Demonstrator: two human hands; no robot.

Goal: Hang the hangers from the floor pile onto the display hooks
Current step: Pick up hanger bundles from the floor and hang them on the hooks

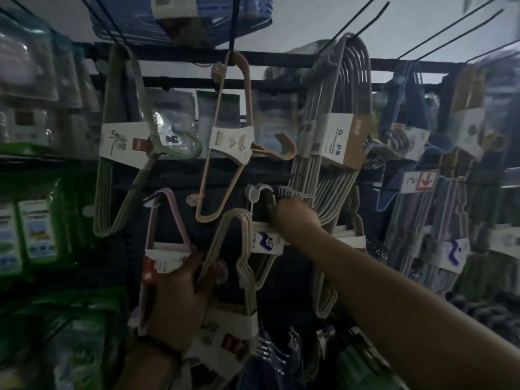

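Below the peach hanger pack (pixel 225 142), the left hand (pixel 180 299) grips one cream hanger bundle (pixel 233 319), not yet hung. Lower right of that pack, the right hand (pixel 295 218) reaches the white pack (pixel 266 242); whether it grasps anything I cannot tell. Tangled necks could snag and drag that neighbour off. Two hands, one bundle held.

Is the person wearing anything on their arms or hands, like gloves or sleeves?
No gloves or sleeves show; both forearms are bare. The left hand has a dark bracelet at its wrist. The right hand and wrist wear nothing visible.
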